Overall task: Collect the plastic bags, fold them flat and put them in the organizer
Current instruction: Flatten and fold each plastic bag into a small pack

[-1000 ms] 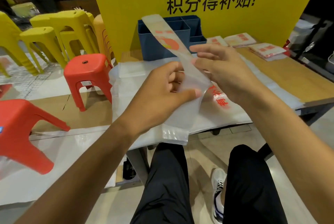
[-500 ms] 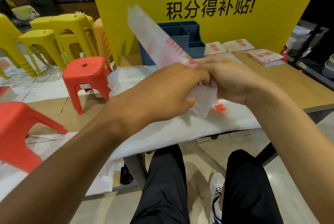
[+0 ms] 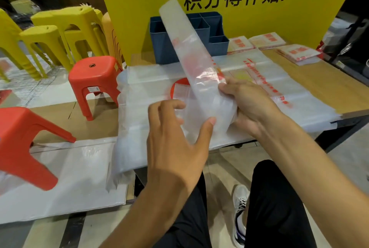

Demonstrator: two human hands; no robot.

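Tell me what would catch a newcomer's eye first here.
First, the long folded plastic bag held up at the centre, gripped by the right hand with the left hand open beside its lower end. Behind it stand the blue organizer and a bright yellow sign; red stools sit left.

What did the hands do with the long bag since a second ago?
The left hand let go of the folded plastic bag and opened, its thumb touching the bag's lower end. The right hand shifted its grip to that lower end. Half a second ago both hands were bunched on it. The strip still points up-left, and the blue organizer hasn't moved.
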